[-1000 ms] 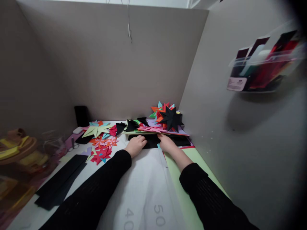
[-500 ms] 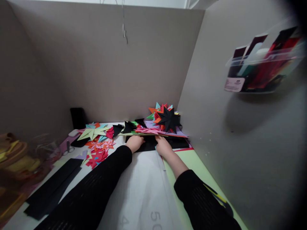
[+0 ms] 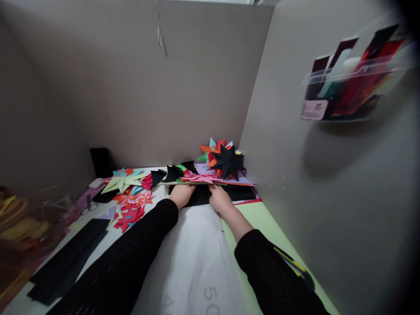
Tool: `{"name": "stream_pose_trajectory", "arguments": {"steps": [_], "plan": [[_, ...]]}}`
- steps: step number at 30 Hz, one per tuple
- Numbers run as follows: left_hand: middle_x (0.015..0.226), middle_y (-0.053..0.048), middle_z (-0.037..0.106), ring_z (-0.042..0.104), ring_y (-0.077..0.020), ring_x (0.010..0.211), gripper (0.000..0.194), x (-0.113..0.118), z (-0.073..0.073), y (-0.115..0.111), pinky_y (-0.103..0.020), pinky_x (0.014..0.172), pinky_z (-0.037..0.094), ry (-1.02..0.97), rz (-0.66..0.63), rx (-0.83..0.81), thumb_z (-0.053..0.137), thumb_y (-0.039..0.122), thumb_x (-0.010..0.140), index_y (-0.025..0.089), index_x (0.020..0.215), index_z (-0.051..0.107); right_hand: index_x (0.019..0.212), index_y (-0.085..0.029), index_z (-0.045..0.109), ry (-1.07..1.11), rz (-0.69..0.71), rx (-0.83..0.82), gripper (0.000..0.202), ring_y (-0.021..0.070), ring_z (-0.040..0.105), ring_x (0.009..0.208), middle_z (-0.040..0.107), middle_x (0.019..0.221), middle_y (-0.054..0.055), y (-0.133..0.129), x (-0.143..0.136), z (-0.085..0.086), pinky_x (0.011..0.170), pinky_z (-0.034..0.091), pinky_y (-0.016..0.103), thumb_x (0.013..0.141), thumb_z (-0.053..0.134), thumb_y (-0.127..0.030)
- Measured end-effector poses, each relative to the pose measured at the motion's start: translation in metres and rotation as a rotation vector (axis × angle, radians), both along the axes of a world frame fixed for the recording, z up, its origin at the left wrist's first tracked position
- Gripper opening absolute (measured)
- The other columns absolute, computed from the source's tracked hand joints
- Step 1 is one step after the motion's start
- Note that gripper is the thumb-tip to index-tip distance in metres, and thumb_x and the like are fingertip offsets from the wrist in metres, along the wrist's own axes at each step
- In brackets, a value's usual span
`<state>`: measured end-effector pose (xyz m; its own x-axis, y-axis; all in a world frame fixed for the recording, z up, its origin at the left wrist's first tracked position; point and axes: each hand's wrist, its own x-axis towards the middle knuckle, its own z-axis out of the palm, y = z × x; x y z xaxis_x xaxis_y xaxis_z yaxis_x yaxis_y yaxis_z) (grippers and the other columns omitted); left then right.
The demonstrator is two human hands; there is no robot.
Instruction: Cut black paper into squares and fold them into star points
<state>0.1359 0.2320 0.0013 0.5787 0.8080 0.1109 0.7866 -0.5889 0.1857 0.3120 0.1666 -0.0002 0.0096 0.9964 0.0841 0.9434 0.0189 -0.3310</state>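
Observation:
Both hands reach to the back of the desk, at the front edge of a paper stack. My left hand [image 3: 182,195] has its fingers bent at the left part of black paper [image 3: 201,197]; the fingertips are partly hidden. My right hand [image 3: 219,198] touches the same black paper further right, its fingertips at the edge of the sheets above. Folded pink paper [image 3: 200,178] and a black many-pointed paper star [image 3: 228,162] lie on top of the stack, just behind the hands. What the fingers grip, if anything, cannot be made out.
Pale green stars [image 3: 124,181] and red folded pieces [image 3: 129,217] lie at the left. Black strips [image 3: 70,258] are nearer. Yellow-handled scissors [image 3: 295,264] rest by my right sleeve on green paper [image 3: 262,223]. A clear bin [image 3: 348,92] hangs on the right wall.
The whole view has shifted slightly, so things appear a little further left. Both hands remain at the black paper, with little change in their pose.

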Motion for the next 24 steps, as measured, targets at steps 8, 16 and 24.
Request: {"name": "stream_pose_trajectory", "arguments": {"steps": [8, 16, 24], "plan": [[0.116, -0.009, 0.057, 0.059, -0.0208, 0.097, 0.033, 0.000, -0.010, -0.007, -0.041, 0.081, 0.051, 0.176, 0.098, 0.083, 0.055, 0.032, 0.089, 0.015, 0.117, 0.054, 0.122, -0.015, 0.053, -0.054, -0.009, -0.052, 0.047, 0.0263, 0.051, 0.110, 0.058, 0.120, 0.014, -0.003, -0.004, 0.002, 0.090, 0.038, 0.038, 0.077, 0.042, -0.009], [0.093, -0.010, 0.065, 0.062, -0.0200, 0.088, 0.016, -0.005, -0.013, -0.021, -0.037, 0.081, 0.047, 0.147, -0.008, 0.253, 0.049, 0.018, 0.091, 0.012, 0.098, 0.062, 0.120, -0.017, 0.055, -0.091, -0.063, -0.048, 0.040, 0.0293, 0.048, 0.114, 0.060, 0.119, 0.015, -0.003, -0.009, 0.001, 0.099, 0.023, 0.057, 0.083, 0.040, -0.018], [0.089, -0.014, 0.067, 0.062, -0.0240, 0.087, 0.022, -0.008, -0.014, -0.023, -0.039, 0.080, 0.045, 0.013, -0.092, 0.368, 0.042, 0.013, 0.090, 0.011, 0.097, 0.063, 0.111, -0.022, 0.062, -0.154, -0.134, 0.029, 0.030, 0.0267, 0.054, 0.106, 0.066, 0.108, 0.012, 0.002, -0.015, -0.004, 0.097, 0.025, 0.048, 0.089, 0.046, -0.036]]}}
